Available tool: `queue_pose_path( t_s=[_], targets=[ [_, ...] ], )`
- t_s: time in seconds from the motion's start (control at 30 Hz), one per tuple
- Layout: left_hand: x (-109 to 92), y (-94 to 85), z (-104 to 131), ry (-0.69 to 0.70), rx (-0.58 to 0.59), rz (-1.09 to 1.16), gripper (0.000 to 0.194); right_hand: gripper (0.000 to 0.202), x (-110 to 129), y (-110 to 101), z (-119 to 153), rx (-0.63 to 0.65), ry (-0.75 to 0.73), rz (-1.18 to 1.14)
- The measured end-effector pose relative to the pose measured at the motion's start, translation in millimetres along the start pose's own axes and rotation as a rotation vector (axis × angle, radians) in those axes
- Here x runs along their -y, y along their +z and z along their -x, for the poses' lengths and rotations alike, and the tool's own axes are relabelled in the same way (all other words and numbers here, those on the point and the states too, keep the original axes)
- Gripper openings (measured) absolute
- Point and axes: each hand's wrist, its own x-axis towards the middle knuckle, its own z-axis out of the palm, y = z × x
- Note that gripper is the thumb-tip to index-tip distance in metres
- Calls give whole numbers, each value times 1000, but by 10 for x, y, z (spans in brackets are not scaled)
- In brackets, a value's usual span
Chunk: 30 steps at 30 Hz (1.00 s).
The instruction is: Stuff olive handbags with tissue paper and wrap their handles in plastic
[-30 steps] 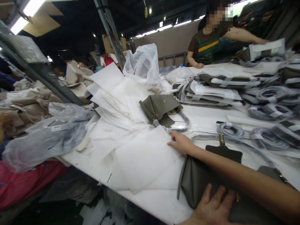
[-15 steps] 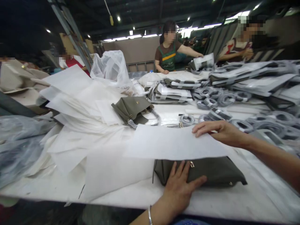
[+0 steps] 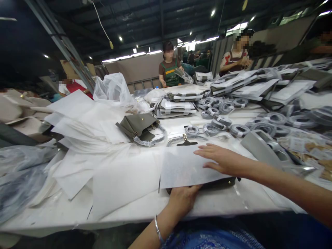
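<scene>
My right hand point(image 3: 220, 159) lies over the sheet point(image 3: 185, 166), fingers a little spread and palm down, its reach across the right half likely keeping the thin material level. My left hand point(image 3: 180, 200) is at the near edge, thumb pointing right; its fingers go out of sight beneath the sheet, so I cannot tell whether they pinch anything or just rest on the bag point(image 3: 221, 184).

That bag lies on the surface point(image 3: 215, 205) right in front of me, mostly covered by the sheet, with only its near and right edges peeking out. Its flap point(image 3: 187, 142) points away past the sheet's far edge, buckle outward, which I take as leaving the body free to be covered.

The loose sheets point(image 3: 85, 124) fan out at my left, within easy reach. A second bag point(image 3: 140, 124) sits beyond, its handle point(image 3: 153, 141) in clear wrap, presumably against scuffs. Coils point(image 3: 240, 134) lie farther right.
</scene>
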Motion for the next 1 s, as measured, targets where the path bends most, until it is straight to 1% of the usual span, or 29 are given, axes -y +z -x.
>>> queue_pose_path(
  t_s=[0.07,0.1,0.17,0.2,0.27,0.33,0.4,0.5,0.57,0.63,0.73,0.8,0.87,1.0],
  targets=[
    [-12,-22,-4,2,17,-8,62,76,203,97,7,56,-95,-22],
    [-17,-36,-8,1,29,-9,59,86,249,162,21,98,-123,-28],
    [-22,-66,-20,-3,53,-19,57,93,231,301,64,162,-95,-24],
    [-22,-81,-28,0,64,-32,58,91,181,366,89,179,-59,-21],
    [-15,-108,-42,22,80,-60,63,82,51,463,137,190,-12,-26],
    [-4,-122,-52,43,92,-73,69,69,-60,503,170,174,-24,-35],
    [2,-123,-56,47,103,-72,75,61,-120,497,185,157,-65,-36],
    [-2,-107,-54,26,103,-56,75,69,-129,467,184,155,-125,-28],
    [-11,-94,-47,15,113,-26,70,75,-109,480,185,170,-171,-18],
    [-17,-82,-37,8,131,-5,64,74,-86,529,198,175,-199,2],
    [-18,-61,-19,-6,141,-10,58,71,-63,635,245,122,-207,26],
    [-12,-49,-8,-7,149,-16,58,71,-67,690,281,88,-217,38],
    [-4,-45,-1,9,158,-23,60,69,-87,718,307,83,-237,59],
    [7,-47,0,33,167,-51,64,63,-142,707,324,77,-276,79]
  ],
)
